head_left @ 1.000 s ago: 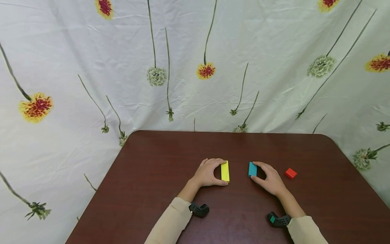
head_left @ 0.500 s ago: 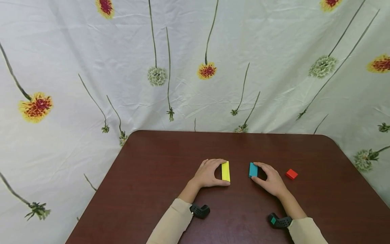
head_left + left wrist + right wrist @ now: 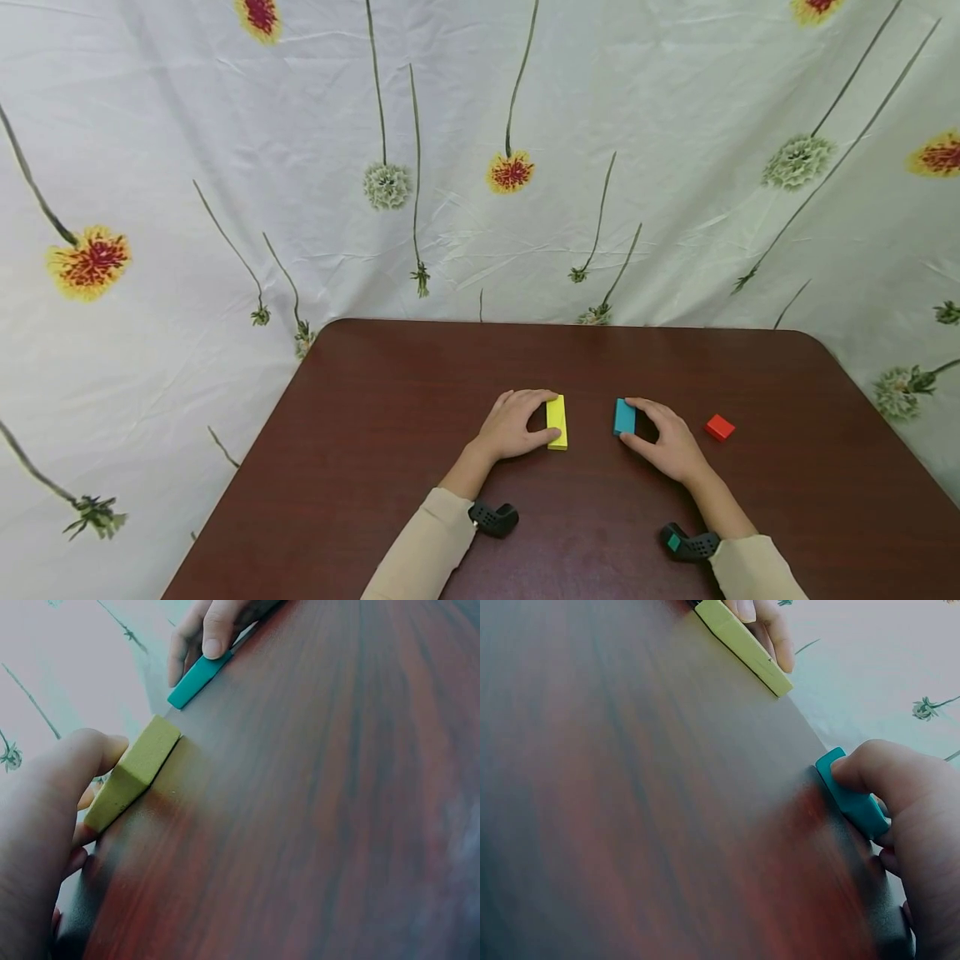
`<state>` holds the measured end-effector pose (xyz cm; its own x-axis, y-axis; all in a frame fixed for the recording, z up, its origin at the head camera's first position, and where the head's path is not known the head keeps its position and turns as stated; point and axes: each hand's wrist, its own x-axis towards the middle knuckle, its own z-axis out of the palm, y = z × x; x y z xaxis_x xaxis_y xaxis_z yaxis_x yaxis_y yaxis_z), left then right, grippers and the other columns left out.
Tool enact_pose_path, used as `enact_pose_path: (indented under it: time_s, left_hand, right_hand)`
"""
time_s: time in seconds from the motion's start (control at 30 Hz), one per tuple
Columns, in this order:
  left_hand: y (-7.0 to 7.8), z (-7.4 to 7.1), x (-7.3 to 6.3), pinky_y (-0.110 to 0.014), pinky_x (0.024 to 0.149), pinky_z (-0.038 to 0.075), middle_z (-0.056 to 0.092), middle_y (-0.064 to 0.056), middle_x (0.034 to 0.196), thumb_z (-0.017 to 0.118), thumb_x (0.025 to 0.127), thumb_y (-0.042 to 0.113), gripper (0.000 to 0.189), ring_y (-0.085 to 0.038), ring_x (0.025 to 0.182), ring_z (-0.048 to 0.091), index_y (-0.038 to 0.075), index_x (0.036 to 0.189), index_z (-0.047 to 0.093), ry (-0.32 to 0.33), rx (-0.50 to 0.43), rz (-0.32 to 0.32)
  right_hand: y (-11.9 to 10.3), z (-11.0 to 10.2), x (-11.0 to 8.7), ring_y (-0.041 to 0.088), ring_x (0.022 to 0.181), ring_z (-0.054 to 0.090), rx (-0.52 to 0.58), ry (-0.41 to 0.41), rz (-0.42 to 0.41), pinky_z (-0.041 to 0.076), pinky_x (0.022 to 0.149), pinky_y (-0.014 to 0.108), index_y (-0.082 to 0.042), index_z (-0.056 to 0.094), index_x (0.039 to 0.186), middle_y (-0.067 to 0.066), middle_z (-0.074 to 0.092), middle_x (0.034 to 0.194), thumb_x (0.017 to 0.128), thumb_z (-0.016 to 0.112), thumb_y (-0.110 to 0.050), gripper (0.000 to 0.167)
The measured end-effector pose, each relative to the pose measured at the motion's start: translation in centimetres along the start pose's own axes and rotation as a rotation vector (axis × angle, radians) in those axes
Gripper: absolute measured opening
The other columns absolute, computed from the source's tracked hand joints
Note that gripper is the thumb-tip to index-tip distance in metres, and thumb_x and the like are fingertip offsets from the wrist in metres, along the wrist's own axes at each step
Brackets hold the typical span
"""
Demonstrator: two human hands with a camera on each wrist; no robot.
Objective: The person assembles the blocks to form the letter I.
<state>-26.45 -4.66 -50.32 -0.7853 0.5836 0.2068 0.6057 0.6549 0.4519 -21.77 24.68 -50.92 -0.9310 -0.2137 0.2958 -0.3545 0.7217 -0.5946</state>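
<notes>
A long yellow block (image 3: pixel 557 423) lies on the table, its length pointing away from me. My left hand (image 3: pixel 513 427) holds it from the left: fingertips are at its far end and the thumb is on it short of the near end. In the left wrist view, this thumb meets an edge of the yellow block (image 3: pixel 135 776). Across a gap to the right, my right hand (image 3: pixel 666 442) holds a shorter blue block (image 3: pixel 624 417) between thumb and fingers. The right wrist view shows the thumb against the blue block (image 3: pixel 849 793); its other fingers are partly hidden behind.
A small red block (image 3: pixel 720 427) sits right of my right hand, touched by neither hand. All the blocks are on a dark brown table (image 3: pixel 420 367) with rounded far corners. Behind it hangs a white flowered cloth (image 3: pixel 450 125). Each wrist wears a black band (image 3: pixel 493 519).
My left thumb has shifted from the near end of the yellow block to a spot farther up it. My right hand and the blocks stay in place; the head view drifts slightly.
</notes>
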Motion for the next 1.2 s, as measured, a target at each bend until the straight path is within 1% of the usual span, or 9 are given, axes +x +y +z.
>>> enact_pose_path:
  time_s: [0.67,0.9,1.2]
  left_hand:
    - [-0.12,0.2,-0.01,-0.051,0.112,0.025,0.052,0.003,0.141,0.06,0.092,0.05,0.057,-0.02,0.132,0.044,0.022,0.141,0.052,0.011,0.001,0.0]
    - [-0.07,0.09,0.03,-0.051,0.112,0.024,0.051,0.004,0.142,0.061,0.092,0.049,0.058,-0.019,0.133,0.043,0.022,0.142,0.051,0.001,0.01,-0.005]
    - [-0.07,0.14,0.1,-0.05,0.112,0.024,0.051,0.004,0.142,0.06,0.092,0.05,0.058,-0.019,0.133,0.043,0.022,0.142,0.051,0.005,0.009,-0.008]
  right_hand:
    - [0.08,0.06,-0.17,0.044,0.127,0.043,0.035,0.008,0.023,0.033,0.101,0.063,-0.003,0.053,0.137,0.024,0.05,0.138,0.088,0.073,-0.026,0.057]
    - [0.01,-0.04,-0.23,0.044,0.127,0.044,0.044,0.002,0.054,0.034,0.101,0.062,-0.004,0.052,0.138,0.024,0.05,0.139,0.088,0.073,-0.028,0.059]
    - [-0.14,-0.24,-0.1,0.044,0.128,0.043,0.066,-0.002,0.079,0.035,0.101,0.062,-0.004,0.049,0.141,0.023,0.049,0.14,0.088,0.073,-0.03,0.063]
